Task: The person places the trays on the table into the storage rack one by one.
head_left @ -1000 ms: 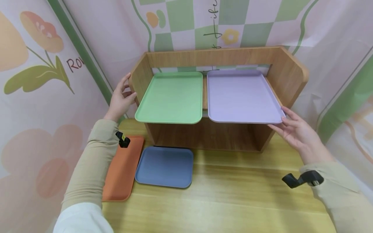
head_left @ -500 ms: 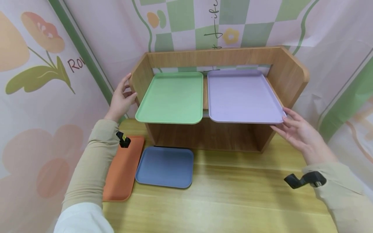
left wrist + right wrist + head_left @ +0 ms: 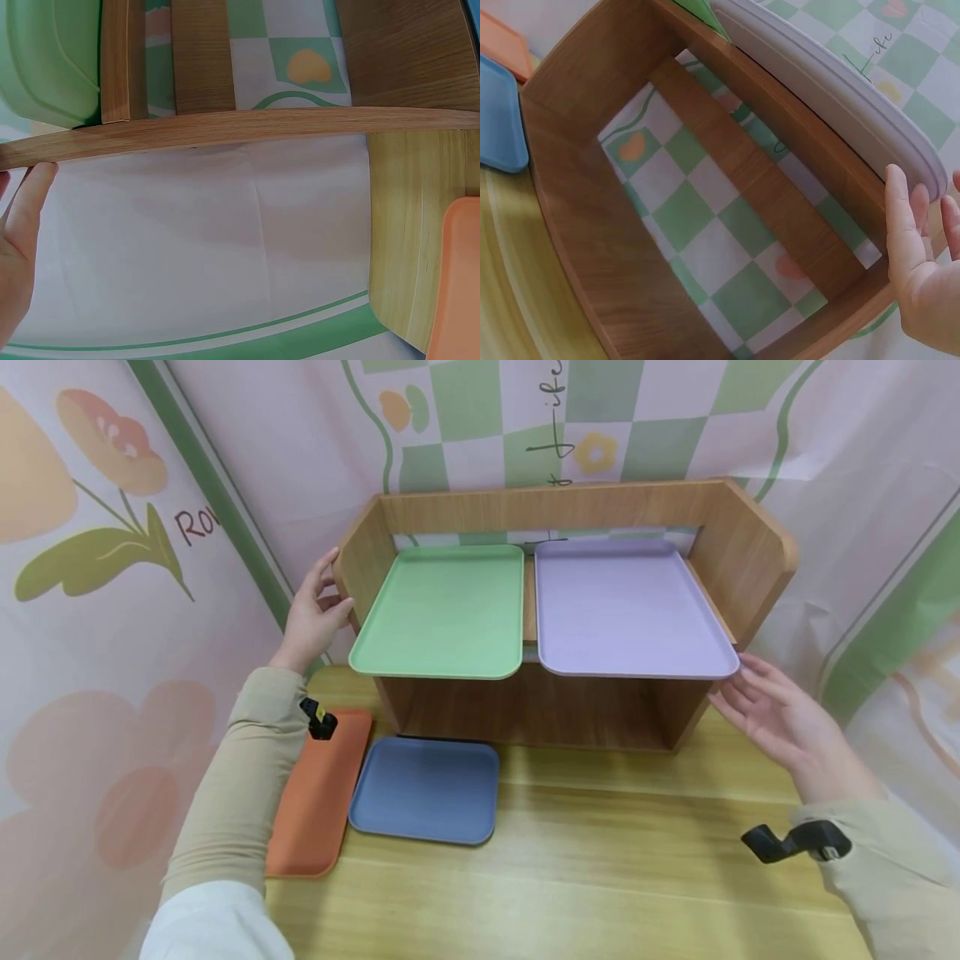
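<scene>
A wooden two-level shelf (image 3: 540, 508) stands at the back of the table. On its upper level lie a green tray (image 3: 442, 610) at left and a light purple tray (image 3: 630, 610) at right, side by side with a narrow gap. Both trays jut out past the front. My left hand (image 3: 311, 618) touches the outside of the shelf's left side panel (image 3: 225, 129) with its fingertips. Beside the purple tray's front right corner is my right hand (image 3: 787, 727), fingers loosely bent and holding nothing; whether a fingertip still touches the rim is hard to tell.
A blue tray (image 3: 423, 789) lies on the wooden table (image 3: 570, 893) before the shelf's left part. Left of it an orange tray (image 3: 322, 810) lies partly under the left forearm. The shelf's lower level (image 3: 660, 300) faces forward. Patterned curtains hang behind and at both sides.
My right hand has let go of the purple tray's front right corner and shifted a little right and down. The left hand and all the trays look unmoved.
</scene>
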Available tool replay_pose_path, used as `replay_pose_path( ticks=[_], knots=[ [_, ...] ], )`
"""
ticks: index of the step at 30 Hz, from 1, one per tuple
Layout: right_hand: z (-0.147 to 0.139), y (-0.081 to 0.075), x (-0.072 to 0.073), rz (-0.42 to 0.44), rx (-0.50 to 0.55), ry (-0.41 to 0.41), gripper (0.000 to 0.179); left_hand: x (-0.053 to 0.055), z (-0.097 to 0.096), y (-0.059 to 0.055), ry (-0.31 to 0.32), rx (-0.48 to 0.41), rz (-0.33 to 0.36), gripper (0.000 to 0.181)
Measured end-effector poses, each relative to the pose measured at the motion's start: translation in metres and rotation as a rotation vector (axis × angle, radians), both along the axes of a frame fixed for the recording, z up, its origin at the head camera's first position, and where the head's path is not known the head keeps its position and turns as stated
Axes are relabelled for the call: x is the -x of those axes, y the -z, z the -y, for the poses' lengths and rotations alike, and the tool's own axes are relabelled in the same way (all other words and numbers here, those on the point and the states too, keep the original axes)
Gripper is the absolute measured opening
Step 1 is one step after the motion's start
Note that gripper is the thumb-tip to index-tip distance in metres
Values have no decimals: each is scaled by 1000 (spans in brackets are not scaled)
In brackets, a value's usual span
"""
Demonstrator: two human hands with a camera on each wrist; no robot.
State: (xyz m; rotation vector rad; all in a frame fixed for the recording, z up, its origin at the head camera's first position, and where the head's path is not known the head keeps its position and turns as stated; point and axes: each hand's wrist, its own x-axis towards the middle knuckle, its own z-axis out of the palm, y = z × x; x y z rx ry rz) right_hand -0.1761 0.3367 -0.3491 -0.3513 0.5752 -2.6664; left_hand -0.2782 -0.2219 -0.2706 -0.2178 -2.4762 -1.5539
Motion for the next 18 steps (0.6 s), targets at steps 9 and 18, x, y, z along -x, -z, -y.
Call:
replay_pose_path(
  ticks=[9,18],
  knots=[
    [-2,19,-7,2,16,-15,35,0,0,0,7,16,-16,72],
    [8,47,-12,-22,-27,-56,35,0,1,0,4,9,-12,72]
  ],
)
